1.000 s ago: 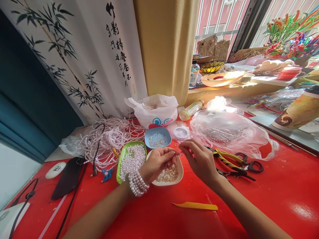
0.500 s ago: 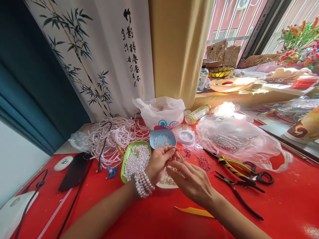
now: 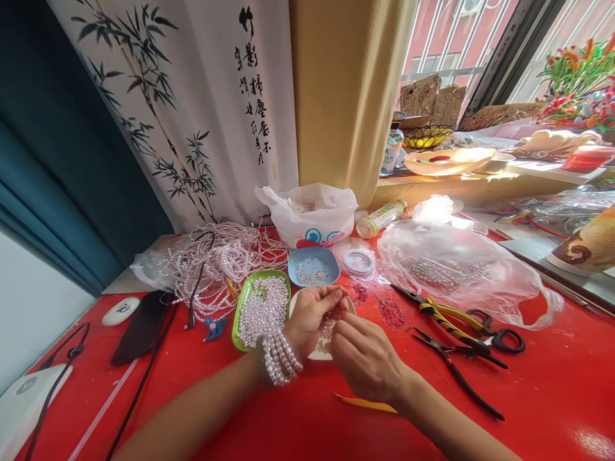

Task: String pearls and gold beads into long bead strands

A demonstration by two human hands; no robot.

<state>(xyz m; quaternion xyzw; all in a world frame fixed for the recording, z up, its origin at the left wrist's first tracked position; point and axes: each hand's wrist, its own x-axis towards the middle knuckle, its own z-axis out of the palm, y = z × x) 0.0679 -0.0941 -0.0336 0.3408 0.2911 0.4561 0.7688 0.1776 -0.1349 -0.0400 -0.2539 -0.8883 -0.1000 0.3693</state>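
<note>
My left hand (image 3: 314, 312) pinches with thumb and forefinger over the white dish (image 3: 321, 354); what it holds is too small to make out. Close by, my right hand (image 3: 366, 351) is closed, fingers curled, just right of that dish, and its grip is hidden. Strands of pearl beads (image 3: 280, 358) wrap my left wrist. Small gold beads (image 3: 327, 334) lie in the white dish. To the left sits a green tray (image 3: 239, 320) filled with white pearl beads (image 3: 263, 310). Behind the hands, a blue tray (image 3: 294, 274) holds small metal bits (image 3: 312, 272).
Yellow-and-black pliers (image 3: 439, 320), scissors (image 3: 507, 340) and black-handled pliers (image 3: 461, 378) lie right. Red beads (image 3: 390, 312) are loose on the table. A clear bag (image 3: 451, 256), white bag (image 3: 312, 214), bead strands (image 3: 225, 256) and phone (image 3: 141, 330) surround the work area. A yellow strip (image 3: 368, 403) lies in front.
My right hand has drawn slightly down and away from the left fingertips, its fingers curling closed. The left hand keeps its pinch nearly in place.
</note>
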